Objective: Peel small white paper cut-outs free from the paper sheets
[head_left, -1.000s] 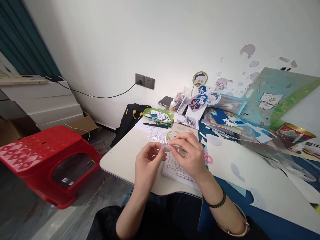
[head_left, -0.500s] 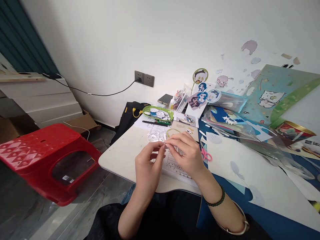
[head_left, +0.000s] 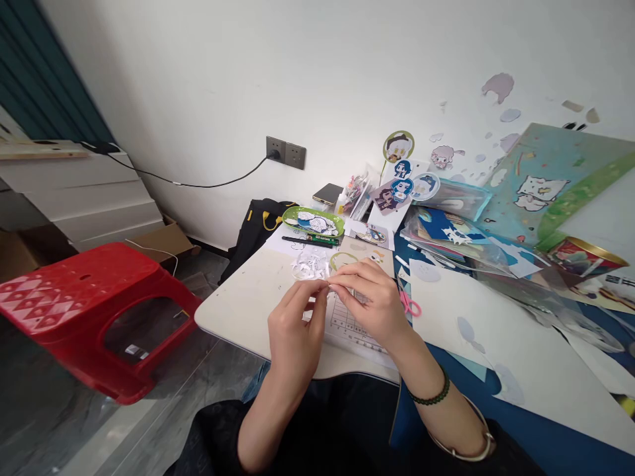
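Your left hand and right hand meet fingertip to fingertip above the near edge of the white table. Both are curled nearly closed, and together they pinch a small pale scrap. It is too small to tell what it is, or which hand grips it more firmly.

Directly beneath your right hand lies a printed sheet with a ruled grid. Just beyond your fingertips sits a loose heap of white paper cuttings, and beside it, ahead of your right hand, a card with a yellow-green ring. Close to the right of your right hand, pink-handled scissors rest on the table.

Farther ahead of both hands you see a green oval plate carrying a cartoon cut-out, with a black pen lying along its near side.

Your right wrist wears a dark bead bracelet and, lower on the forearm, a silver bangle.

Well off to the left of your left hand, a red plastic stool stands tilted on the floor.
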Demonstrator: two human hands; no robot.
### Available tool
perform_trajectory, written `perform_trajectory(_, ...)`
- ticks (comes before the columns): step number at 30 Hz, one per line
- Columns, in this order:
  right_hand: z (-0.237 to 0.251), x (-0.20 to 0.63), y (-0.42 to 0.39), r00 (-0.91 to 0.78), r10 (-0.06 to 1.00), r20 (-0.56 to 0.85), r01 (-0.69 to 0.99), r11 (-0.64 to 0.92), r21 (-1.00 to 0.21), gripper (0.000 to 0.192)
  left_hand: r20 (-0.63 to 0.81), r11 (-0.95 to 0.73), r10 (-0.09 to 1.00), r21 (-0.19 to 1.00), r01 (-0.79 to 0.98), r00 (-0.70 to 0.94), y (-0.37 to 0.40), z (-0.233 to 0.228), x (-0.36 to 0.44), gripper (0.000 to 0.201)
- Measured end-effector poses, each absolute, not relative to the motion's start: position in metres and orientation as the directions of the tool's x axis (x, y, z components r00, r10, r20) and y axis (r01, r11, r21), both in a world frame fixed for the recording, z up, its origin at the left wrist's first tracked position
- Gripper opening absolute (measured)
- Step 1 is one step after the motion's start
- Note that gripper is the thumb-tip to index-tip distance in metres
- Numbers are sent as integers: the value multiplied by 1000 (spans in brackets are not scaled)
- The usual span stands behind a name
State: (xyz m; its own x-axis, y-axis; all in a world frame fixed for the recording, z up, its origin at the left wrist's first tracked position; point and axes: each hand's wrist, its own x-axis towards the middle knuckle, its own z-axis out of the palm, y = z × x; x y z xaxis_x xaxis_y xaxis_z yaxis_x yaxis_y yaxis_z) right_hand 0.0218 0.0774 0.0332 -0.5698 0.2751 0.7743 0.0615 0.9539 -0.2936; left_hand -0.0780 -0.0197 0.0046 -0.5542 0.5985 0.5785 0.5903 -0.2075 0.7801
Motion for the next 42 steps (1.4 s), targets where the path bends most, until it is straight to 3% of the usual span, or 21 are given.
perform_trajectory(5, 33, 22, 78, -569, 287, 770, 58, 949, -311, 17, 607, -202, 587, 750, 629, -536, -20, 4, -77, 13)
perform_trajectory(14, 35, 23, 78, -596, 414, 687, 17, 863, -505, 15, 564, -203, 611, 790, 578, -556, -20, 4, -77, 10)
perform_trajectory(21, 31, 22, 78, -572, 362, 736, 29, 906, -422, 15, 586, -203, 603, 769, 606, -542, -19, 5, -77, 10)
perform_trajectory(28, 33, 20, 76, -561, 417, 716, 27, 873, -487, 15, 552, -215, 618, 804, 555, -560, -19, 4, -76, 9)
perform_trajectory(31, 33, 20, 75, -536, 470, 701, 40, 844, -535, 15, 451, -205, 671, 876, 437, -588, -19, 5, -76, 9)
perform_trajectory(34, 33, 21, 77, -448, 572, 687, 78, 790, -608, 12, 246, -203, 749, 969, 140, -615, -17, 5, -80, 13)
perform_trajectory(38, 32, 22, 83, -290, 675, 678, 117, 728, -675, 10, 87, -242, 766, 957, -160, -637, -15, 3, -88, 17)
perform_trajectory(42, 27, 19, 87, -422, 660, 622, 140, 725, -674, 12, 60, -297, 754, 919, -258, -654, -15, 0, -92, 16)
